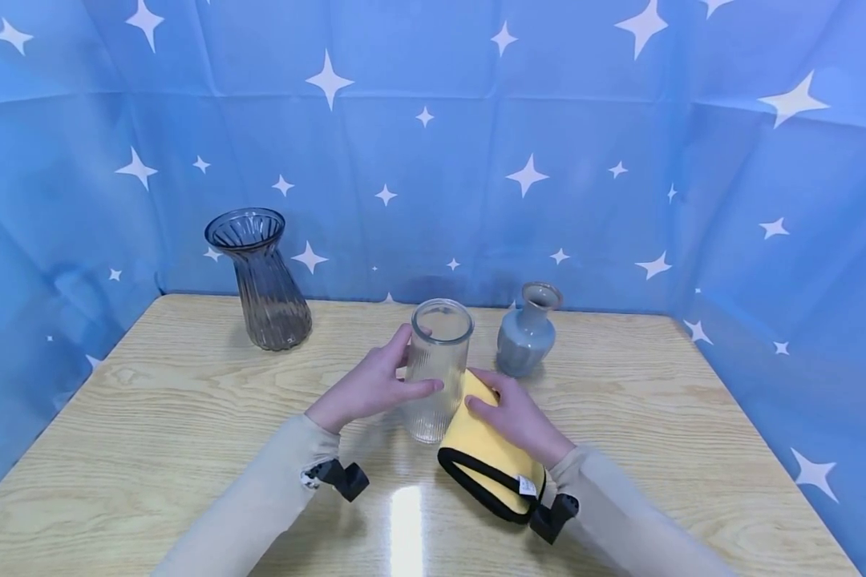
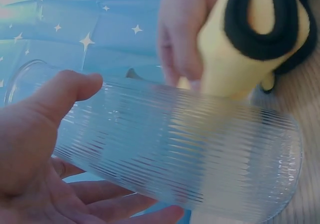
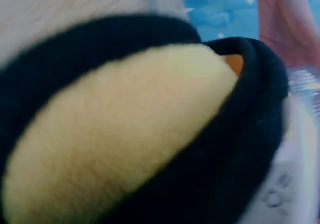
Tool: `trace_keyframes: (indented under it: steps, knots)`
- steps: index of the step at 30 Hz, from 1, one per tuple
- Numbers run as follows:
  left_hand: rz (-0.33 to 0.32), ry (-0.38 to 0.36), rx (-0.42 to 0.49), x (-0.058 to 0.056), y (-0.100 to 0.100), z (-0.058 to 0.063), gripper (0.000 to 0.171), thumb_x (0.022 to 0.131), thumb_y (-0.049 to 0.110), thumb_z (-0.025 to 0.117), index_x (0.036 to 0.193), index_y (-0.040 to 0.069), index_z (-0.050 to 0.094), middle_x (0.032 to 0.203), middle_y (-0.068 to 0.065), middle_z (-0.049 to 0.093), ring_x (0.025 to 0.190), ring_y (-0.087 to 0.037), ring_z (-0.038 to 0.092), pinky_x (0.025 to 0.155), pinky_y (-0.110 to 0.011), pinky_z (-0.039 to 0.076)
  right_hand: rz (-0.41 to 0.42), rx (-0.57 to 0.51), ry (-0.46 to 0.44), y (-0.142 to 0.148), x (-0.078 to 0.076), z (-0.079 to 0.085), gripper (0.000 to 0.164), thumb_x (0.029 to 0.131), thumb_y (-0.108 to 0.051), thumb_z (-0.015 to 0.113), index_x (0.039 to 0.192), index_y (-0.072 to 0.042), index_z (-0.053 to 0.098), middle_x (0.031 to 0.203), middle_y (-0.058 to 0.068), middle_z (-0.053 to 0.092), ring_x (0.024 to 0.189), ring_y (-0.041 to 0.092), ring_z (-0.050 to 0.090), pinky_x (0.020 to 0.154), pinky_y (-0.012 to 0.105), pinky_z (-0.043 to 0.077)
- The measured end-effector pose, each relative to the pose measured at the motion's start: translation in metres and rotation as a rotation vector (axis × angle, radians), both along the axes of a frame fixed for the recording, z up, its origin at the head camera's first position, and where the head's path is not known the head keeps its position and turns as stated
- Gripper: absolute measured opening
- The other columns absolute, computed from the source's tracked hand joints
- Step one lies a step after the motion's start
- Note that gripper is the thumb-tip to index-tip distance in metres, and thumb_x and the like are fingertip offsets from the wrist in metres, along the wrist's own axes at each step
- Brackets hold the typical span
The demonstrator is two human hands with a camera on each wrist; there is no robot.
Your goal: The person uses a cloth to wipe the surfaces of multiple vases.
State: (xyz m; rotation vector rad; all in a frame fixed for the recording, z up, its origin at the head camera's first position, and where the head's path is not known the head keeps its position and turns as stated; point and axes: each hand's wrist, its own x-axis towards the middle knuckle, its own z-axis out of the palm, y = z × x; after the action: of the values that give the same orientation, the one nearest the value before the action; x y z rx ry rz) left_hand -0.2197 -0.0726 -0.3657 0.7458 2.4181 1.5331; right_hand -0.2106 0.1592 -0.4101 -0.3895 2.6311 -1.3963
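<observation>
A clear ribbed glass vase (image 1: 433, 385) stands near the middle of the table, its rim up. My left hand (image 1: 381, 383) holds it from the left, thumb on the near side; in the left wrist view the fingers of the left hand (image 2: 55, 149) reach behind the glass (image 2: 165, 139). My right hand (image 1: 515, 417) grips a folded yellow cloth with black edging (image 1: 487, 449) against the vase's right side. That cloth (image 3: 125, 119) fills most of the right wrist view and hides the right fingers there.
A tall dark purple-grey glass vase (image 1: 270, 296) with a flared rim stands at the back left. Just behind my right hand is a small blue-grey vase (image 1: 527, 336). A blue star-printed curtain (image 1: 433, 160) encloses the wooden table (image 1: 188, 433) at its back and sides.
</observation>
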Motion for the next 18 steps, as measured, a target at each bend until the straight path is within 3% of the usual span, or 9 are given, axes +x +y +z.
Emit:
trace_keyframes:
  steps: [3, 8, 14, 18]
  knots:
    - [-0.009, -0.011, 0.001, -0.0015, -0.0013, 0.0011, 0.079, 0.086, 0.023, 0.075, 0.149, 0.021, 0.026, 0.142, -0.011, 0.047, 0.126, -0.033, 0.048, 0.100, -0.052, 0.041, 0.043, 0.064, 0.015, 0.0001, -0.0025, -0.0056, 0.044, 0.093, -0.008, 0.060, 0.133, 0.007, 0.051, 0.126, 0.021, 0.058, 0.109, 0.028, 0.057, 0.098, 0.046, 0.043]
    - [-0.017, -0.048, 0.018, -0.0047, -0.0029, 0.0022, 0.086, 0.085, 0.025, 0.076, 0.152, 0.027, 0.022, 0.141, -0.009, 0.049, 0.125, -0.031, 0.049, 0.101, -0.051, 0.040, 0.112, 0.149, -0.028, -0.0015, -0.0039, -0.0069, 0.038, 0.092, -0.008, 0.059, 0.128, 0.006, 0.056, 0.094, 0.008, 0.065, 0.074, 0.015, 0.059, 0.078, 0.038, 0.050]
    - [-0.016, -0.075, 0.018, -0.0055, -0.0033, 0.0027, 0.088, 0.084, 0.024, 0.077, 0.153, 0.027, 0.022, 0.142, -0.008, 0.047, 0.126, -0.032, 0.047, 0.100, -0.050, 0.041, 0.098, 0.299, -0.027, -0.0066, -0.0047, -0.0035, 0.029, 0.089, -0.011, 0.064, 0.113, 0.004, 0.064, 0.094, 0.008, 0.066, 0.082, 0.020, 0.059, 0.083, 0.043, 0.049]
    - [-0.004, -0.091, 0.017, -0.0055, -0.0031, 0.0031, 0.090, 0.084, 0.026, 0.078, 0.153, 0.026, 0.021, 0.142, -0.009, 0.048, 0.127, -0.034, 0.047, 0.101, -0.052, 0.040, 0.103, 0.284, -0.054, -0.0048, -0.0075, -0.0046, 0.025, 0.089, -0.012, 0.063, 0.109, 0.002, 0.065, 0.082, 0.004, 0.062, 0.070, 0.016, 0.057, 0.072, 0.035, 0.049]
